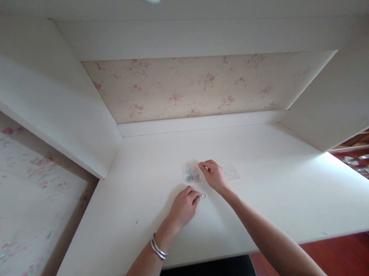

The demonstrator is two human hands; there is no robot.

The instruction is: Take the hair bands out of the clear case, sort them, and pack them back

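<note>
A small clear plastic box [191, 173] lies on the white desk, with small coloured pieces in its compartments. Its transparent lid [232, 173] appears to be laid open to the right, partly behind my right hand. My right hand [214, 175] hovers at the box's right edge, thumb and fingers pinched together; anything between the fingertips is too small to make out. Nearer to me, my left hand [185, 204] pinches a thin yellowish ring [203, 196] just above or on the desk. The ring sticks out to the right of the fingertips.
The white desk [115, 238] has raised side panels and a floral backboard [175, 88]. A small dark sliver [136, 222] lies left of my hands. A black seat [208, 273] is below the front edge, over a reddish floor [344, 255].
</note>
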